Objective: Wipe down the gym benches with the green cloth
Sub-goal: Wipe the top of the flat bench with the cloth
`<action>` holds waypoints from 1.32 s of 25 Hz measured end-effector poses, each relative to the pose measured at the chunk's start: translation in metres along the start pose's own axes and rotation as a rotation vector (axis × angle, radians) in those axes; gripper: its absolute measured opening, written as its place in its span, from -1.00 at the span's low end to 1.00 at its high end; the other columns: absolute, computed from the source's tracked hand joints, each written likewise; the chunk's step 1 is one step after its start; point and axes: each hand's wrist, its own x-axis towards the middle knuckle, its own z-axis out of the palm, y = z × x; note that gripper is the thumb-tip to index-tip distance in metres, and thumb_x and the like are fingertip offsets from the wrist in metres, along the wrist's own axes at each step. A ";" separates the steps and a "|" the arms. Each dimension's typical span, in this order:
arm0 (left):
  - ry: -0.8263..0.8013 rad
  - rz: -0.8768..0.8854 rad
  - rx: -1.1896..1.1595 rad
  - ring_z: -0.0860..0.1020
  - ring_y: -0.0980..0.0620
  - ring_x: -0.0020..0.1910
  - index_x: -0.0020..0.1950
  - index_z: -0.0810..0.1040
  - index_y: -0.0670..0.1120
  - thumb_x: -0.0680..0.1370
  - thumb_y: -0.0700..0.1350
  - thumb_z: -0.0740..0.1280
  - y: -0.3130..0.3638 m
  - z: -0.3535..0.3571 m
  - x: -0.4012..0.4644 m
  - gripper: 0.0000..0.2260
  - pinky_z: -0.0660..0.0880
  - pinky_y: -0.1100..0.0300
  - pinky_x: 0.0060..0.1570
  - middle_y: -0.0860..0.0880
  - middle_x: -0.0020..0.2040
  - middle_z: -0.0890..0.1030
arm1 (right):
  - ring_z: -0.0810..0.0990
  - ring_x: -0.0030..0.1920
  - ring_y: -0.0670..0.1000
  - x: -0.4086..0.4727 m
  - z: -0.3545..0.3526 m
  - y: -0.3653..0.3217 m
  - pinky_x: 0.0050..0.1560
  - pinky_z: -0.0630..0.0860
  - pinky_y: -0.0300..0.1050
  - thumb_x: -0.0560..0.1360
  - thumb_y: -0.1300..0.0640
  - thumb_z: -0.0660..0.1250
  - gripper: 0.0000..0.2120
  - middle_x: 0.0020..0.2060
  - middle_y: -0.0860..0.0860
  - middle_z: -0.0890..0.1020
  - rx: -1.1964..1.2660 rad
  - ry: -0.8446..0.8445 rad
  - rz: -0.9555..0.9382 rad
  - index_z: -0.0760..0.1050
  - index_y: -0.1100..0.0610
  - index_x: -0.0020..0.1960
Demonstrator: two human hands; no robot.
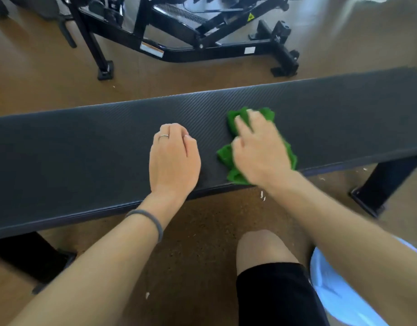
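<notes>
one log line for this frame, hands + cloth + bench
stage: wiping | right hand: presses green cloth on flat bench | left hand: curled, rests on bench, holds nothing | second bench frame: untouched

No text is legible; the black steel machine frame [179, 43] bears a yellow triangular warning sticker [250, 17] and two white labels [151, 49], unreadable
</notes>
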 end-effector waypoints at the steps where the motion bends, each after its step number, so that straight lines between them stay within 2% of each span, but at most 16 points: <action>1: -0.030 0.024 0.022 0.47 -0.08 0.06 0.04 0.52 -0.12 0.65 -0.08 0.09 -0.011 -0.015 0.000 -0.76 0.45 -0.04 0.11 -0.08 0.08 0.55 | 0.25 0.58 0.24 -0.014 0.003 -0.035 0.58 0.20 0.18 0.59 -0.02 -0.15 -0.33 0.57 0.24 0.31 0.014 0.015 -0.047 0.34 0.24 0.56; 4: -0.070 0.112 0.311 0.53 -0.20 0.16 0.14 0.57 -0.16 0.64 -0.04 0.09 -0.067 -0.067 -0.002 -0.68 0.43 -0.14 0.25 -0.15 0.15 0.60 | 0.28 0.59 0.19 -0.036 0.000 -0.081 0.60 0.20 0.15 0.61 -0.01 -0.06 -0.40 0.57 0.19 0.33 0.070 -0.009 -0.146 0.39 0.19 0.55; 7: -0.131 0.089 0.361 0.47 -0.20 0.33 0.29 0.53 -0.18 0.68 -0.06 0.14 -0.109 -0.100 -0.005 -0.69 0.36 -0.16 0.42 -0.16 0.32 0.55 | 0.49 0.44 0.24 -0.028 -0.005 -0.036 0.44 0.45 0.15 0.58 0.07 0.03 -0.46 0.44 0.24 0.51 -0.043 0.046 -0.207 0.54 0.24 0.42; 9: -0.153 0.134 0.396 0.43 -0.20 0.40 0.36 0.51 -0.18 0.67 -0.08 0.17 -0.119 -0.100 -0.006 -0.67 0.34 -0.16 0.47 -0.16 0.39 0.51 | 0.39 0.50 0.22 -0.020 -0.016 -0.009 0.48 0.39 0.12 0.57 0.01 -0.05 -0.39 0.50 0.22 0.43 -0.086 0.006 0.037 0.45 0.20 0.49; 11: -0.142 0.170 0.423 0.43 -0.20 0.42 0.39 0.50 -0.19 0.67 -0.08 0.17 -0.122 -0.096 -0.005 -0.65 0.34 -0.17 0.49 -0.17 0.40 0.51 | 0.28 0.54 0.23 -0.021 -0.016 -0.034 0.53 0.26 0.16 0.56 0.00 -0.12 -0.35 0.54 0.21 0.35 -0.063 -0.049 0.256 0.42 0.21 0.51; 13: -0.145 0.179 0.416 0.43 -0.21 0.42 0.40 0.49 -0.19 0.66 -0.10 0.16 -0.125 -0.096 -0.005 -0.65 0.35 -0.18 0.49 -0.18 0.40 0.50 | 0.28 0.51 0.24 -0.029 0.000 -0.101 0.47 0.28 0.19 0.56 0.03 -0.14 -0.36 0.49 0.22 0.39 -0.082 -0.014 0.178 0.50 0.24 0.41; 16: -0.140 0.207 0.404 0.42 -0.22 0.41 0.40 0.48 -0.20 0.65 -0.12 0.14 -0.129 -0.097 -0.005 -0.63 0.36 -0.21 0.46 -0.19 0.40 0.49 | 0.23 0.60 0.17 -0.052 0.012 -0.171 0.60 0.19 0.17 0.62 0.02 -0.01 -0.44 0.57 0.17 0.32 0.039 0.061 0.093 0.38 0.18 0.54; 18: -0.146 0.216 0.424 0.42 -0.23 0.42 0.41 0.47 -0.20 0.64 -0.12 0.13 -0.131 -0.097 -0.005 -0.62 0.35 -0.21 0.47 -0.19 0.40 0.49 | 0.27 0.59 0.16 -0.053 0.002 -0.161 0.59 0.22 0.15 0.63 0.03 0.02 -0.46 0.56 0.18 0.35 -0.012 0.027 -0.040 0.40 0.19 0.54; 20: -0.154 0.215 0.418 0.42 -0.22 0.43 0.41 0.47 -0.20 0.64 -0.12 0.14 -0.128 -0.098 -0.005 -0.62 0.35 -0.20 0.49 -0.20 0.41 0.49 | 0.44 0.48 0.24 -0.047 0.000 -0.118 0.45 0.43 0.18 0.60 0.11 0.06 -0.50 0.45 0.24 0.49 -0.114 -0.004 -0.100 0.54 0.29 0.40; 22: -0.157 0.209 0.415 0.43 -0.23 0.44 0.41 0.48 -0.19 0.64 -0.11 0.15 -0.127 -0.101 -0.006 -0.62 0.34 -0.20 0.50 -0.20 0.41 0.50 | 0.48 0.43 0.27 -0.033 -0.008 -0.078 0.38 0.50 0.16 0.60 0.16 0.09 -0.54 0.42 0.26 0.51 -0.135 0.062 0.085 0.57 0.33 0.35; 24: -0.154 0.203 0.405 0.44 -0.24 0.43 0.40 0.49 -0.20 0.63 -0.11 0.16 -0.126 -0.100 -0.006 -0.62 0.34 -0.21 0.51 -0.21 0.40 0.50 | 0.30 0.56 0.23 -0.026 -0.011 -0.081 0.57 0.25 0.13 0.64 0.11 0.06 -0.50 0.55 0.24 0.35 -0.058 0.039 0.395 0.41 0.25 0.52; 25: -0.152 0.203 0.400 0.44 -0.24 0.43 0.40 0.49 -0.20 0.63 -0.12 0.17 -0.126 -0.099 -0.005 -0.63 0.34 -0.21 0.50 -0.22 0.39 0.50 | 0.29 0.56 0.24 -0.026 -0.003 -0.101 0.58 0.19 0.15 0.63 0.08 0.04 -0.47 0.55 0.25 0.33 -0.055 0.061 0.441 0.39 0.25 0.53; 27: -0.159 0.209 0.404 0.43 -0.24 0.43 0.39 0.49 -0.20 0.62 -0.13 0.16 -0.127 -0.100 -0.005 -0.63 0.33 -0.23 0.50 -0.22 0.39 0.50 | 0.32 0.54 0.24 -0.041 0.010 -0.152 0.56 0.24 0.18 0.60 0.06 0.03 -0.45 0.52 0.26 0.37 -0.052 0.085 0.326 0.42 0.26 0.50; 29: -0.154 0.213 0.395 0.42 -0.24 0.45 0.39 0.48 -0.20 0.63 -0.13 0.13 -0.128 -0.101 -0.004 -0.63 0.32 -0.24 0.50 -0.22 0.40 0.49 | 0.25 0.60 0.17 -0.059 0.011 -0.178 0.60 0.19 0.16 0.63 0.04 0.01 -0.45 0.57 0.19 0.32 0.029 0.042 0.163 0.38 0.20 0.55; 31: -0.165 0.215 0.402 0.41 -0.23 0.46 0.40 0.48 -0.19 0.63 -0.14 0.12 -0.128 -0.101 -0.006 -0.63 0.31 -0.22 0.51 -0.21 0.41 0.48 | 0.19 0.63 0.12 -0.048 0.005 -0.167 0.64 0.09 0.10 0.64 0.01 -0.05 -0.42 0.61 0.15 0.27 0.054 -0.047 0.023 0.32 0.16 0.59; 33: -0.162 0.208 0.401 0.41 -0.21 0.46 0.40 0.48 -0.18 0.63 -0.14 0.13 -0.128 -0.102 -0.006 -0.63 0.31 -0.21 0.52 -0.19 0.42 0.48 | 0.15 0.63 0.13 -0.008 0.011 -0.146 0.65 0.03 0.06 0.65 -0.01 -0.09 -0.40 0.62 0.17 0.23 0.017 -0.104 0.008 0.25 0.16 0.62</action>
